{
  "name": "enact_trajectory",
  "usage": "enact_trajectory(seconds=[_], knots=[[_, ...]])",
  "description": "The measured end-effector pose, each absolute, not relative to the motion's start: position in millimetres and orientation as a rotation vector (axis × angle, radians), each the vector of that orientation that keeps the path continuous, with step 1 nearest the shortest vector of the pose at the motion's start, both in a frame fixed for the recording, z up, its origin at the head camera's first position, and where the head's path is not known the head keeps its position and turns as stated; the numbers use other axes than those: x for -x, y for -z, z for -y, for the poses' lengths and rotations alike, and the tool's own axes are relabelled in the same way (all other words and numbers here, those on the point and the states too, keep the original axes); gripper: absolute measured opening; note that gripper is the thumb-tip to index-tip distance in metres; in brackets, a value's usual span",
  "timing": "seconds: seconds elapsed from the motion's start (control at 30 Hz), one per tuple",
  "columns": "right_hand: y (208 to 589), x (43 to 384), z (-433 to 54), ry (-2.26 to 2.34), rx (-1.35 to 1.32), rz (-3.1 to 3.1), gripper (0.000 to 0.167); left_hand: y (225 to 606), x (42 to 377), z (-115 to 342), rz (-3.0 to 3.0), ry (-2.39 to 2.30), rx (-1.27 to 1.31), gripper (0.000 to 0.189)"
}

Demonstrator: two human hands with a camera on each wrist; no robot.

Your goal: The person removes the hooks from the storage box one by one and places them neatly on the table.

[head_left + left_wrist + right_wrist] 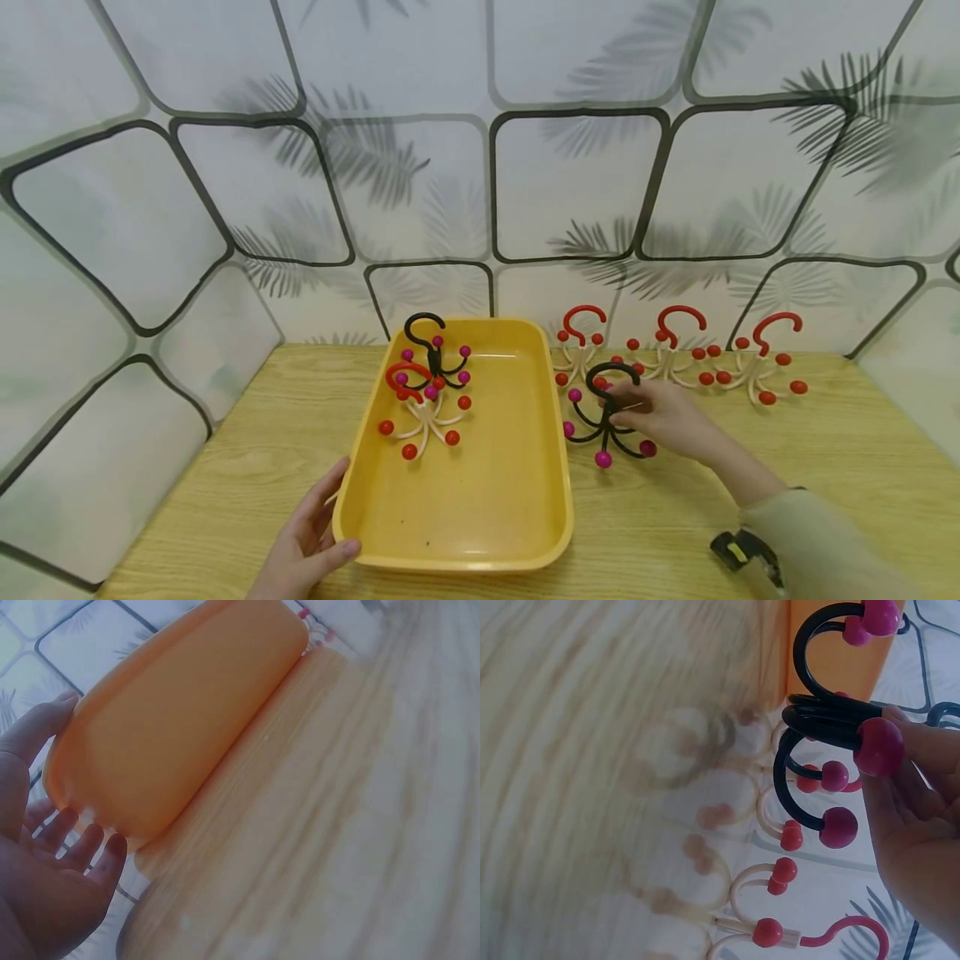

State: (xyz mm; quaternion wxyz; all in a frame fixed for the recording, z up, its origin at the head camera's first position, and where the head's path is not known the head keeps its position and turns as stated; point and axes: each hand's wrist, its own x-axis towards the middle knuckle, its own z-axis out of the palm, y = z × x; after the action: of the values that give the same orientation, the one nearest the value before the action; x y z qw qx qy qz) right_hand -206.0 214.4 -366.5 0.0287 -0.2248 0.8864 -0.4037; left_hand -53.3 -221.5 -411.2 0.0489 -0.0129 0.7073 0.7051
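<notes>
My right hand (662, 417) pinches a black multi-arm hook hanger (606, 421) by its stem, beside the right wall of the yellow tray (498, 483). Its hook points up, and its curved arms end in pink balls (877, 746). My left hand (303, 533) holds the tray's near left corner, with thumb and fingers on either side of it; in the left wrist view the fingertips (112, 851) meet the outer wall. Inside the tray, toward the far left, stand another black hanger (434, 362) and a cream one (424, 419) with red hook and balls.
Three cream hangers with red hooks stand along the wall right of the tray: one (580, 358) close to it, one (670, 360) in the middle, one (756, 371) farthest right. The wooden table (225, 467) ends at a patterned wall (420, 192).
</notes>
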Motion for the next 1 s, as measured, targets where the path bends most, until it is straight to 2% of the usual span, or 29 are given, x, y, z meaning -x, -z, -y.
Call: enact_trajectory(seconds=[0.33, 0.63, 1.0], knots=[[376.1, 211.0, -211.6, 1.218, 0.695, -2.770, 0.025, 413.8, 53.0, 222.9, -2.097, -2.214, -0.056, 0.078], [381.4, 214.5, -213.1, 1.297, 0.741, -2.683, 0.017, 413.1, 53.0, 223.1, -2.086, -2.224, -0.084, 0.079], [382.9, 214.7, -215.6, 1.279, 0.691, -2.670, 0.024, 414.0, 53.4, 223.5, -2.091, -2.223, -0.096, 0.079]])
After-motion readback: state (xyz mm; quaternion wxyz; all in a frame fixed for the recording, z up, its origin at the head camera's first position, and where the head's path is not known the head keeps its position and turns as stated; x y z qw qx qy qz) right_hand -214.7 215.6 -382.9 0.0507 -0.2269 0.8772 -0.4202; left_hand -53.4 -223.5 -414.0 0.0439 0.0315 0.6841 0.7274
